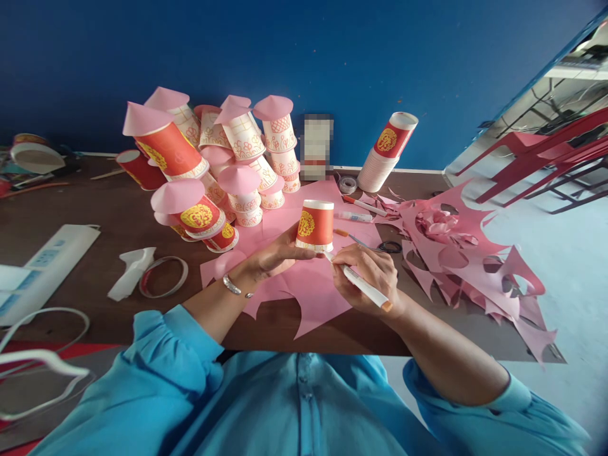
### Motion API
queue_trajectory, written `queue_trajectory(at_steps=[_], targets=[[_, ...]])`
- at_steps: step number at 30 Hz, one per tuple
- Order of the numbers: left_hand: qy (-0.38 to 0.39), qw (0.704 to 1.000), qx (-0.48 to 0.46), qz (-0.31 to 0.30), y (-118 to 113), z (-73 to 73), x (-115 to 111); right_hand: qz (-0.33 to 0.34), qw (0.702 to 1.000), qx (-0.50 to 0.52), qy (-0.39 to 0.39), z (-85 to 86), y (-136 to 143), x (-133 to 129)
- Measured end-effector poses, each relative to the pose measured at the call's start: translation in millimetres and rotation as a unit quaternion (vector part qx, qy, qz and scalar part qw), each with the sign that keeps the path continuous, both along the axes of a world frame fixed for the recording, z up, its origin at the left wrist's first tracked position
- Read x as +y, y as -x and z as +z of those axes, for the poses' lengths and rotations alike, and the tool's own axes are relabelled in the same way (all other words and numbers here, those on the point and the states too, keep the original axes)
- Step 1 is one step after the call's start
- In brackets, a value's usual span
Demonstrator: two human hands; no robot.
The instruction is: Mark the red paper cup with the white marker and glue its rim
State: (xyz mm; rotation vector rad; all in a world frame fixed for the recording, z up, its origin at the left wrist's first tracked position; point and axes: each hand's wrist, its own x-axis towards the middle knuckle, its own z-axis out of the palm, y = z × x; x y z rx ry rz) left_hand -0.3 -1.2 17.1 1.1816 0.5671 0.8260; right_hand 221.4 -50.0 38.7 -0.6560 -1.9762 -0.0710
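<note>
Blue shirt front (pixel 304 405) below, marker meeting cup above

At far left, a white power strip (pixel 61 247) is lying on the brown table (pixel 114 215), and a ring of tape (pixel 164 295) is resting to its right. Behind the tape, cone-topped cups (pixel 247 136) are standing in a cluster, some stacked on others.

Near the middle, the left hand (pixel 280 250) is clasping a red cup (pixel 316 225) over the pink paper (pixel 323 297). Just beside it, the right hand (pixel 368 272) is pinching a white marker (pixel 365 286), whose tip is pointing at the cup's pale lower band; whether it is touching, I cannot tell. Drawing well here would likely be calling for a steady cup, light pressure and small turns from the left fingers, so the wall isn't denting and wet ink isn't smearing.

As for pose, the left forearm is slanting inward, its thumb lying along the cup's lower edge. The right forearm is angling in opposite, its fingers bunching near the tip. Farther right, pink scraps (pixel 496 282) are spreading past the table's edge.
</note>
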Motion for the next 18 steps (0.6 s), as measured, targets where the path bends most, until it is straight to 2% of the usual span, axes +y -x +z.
queue_trajectory(at_steps=[5, 13, 18], targets=[[0.01, 1.0, -0.016, -0.002, -0.4, 4.8, -2.2, 0.005, 1.0, -0.011, 0.014, -0.1, -0.6, -0.1], [0.01, 1.0, -0.015, -0.021, -0.5, -8.3, 4.1, -0.009, 1.0, -0.016, 0.003, -1.7, -0.2, 1.4], [0.014, 1.0, -0.015, -0.014, -1.1, -5.6, 3.3, -0.01, 1.0, -0.018, 0.002, -1.6, -0.5, 1.7]])
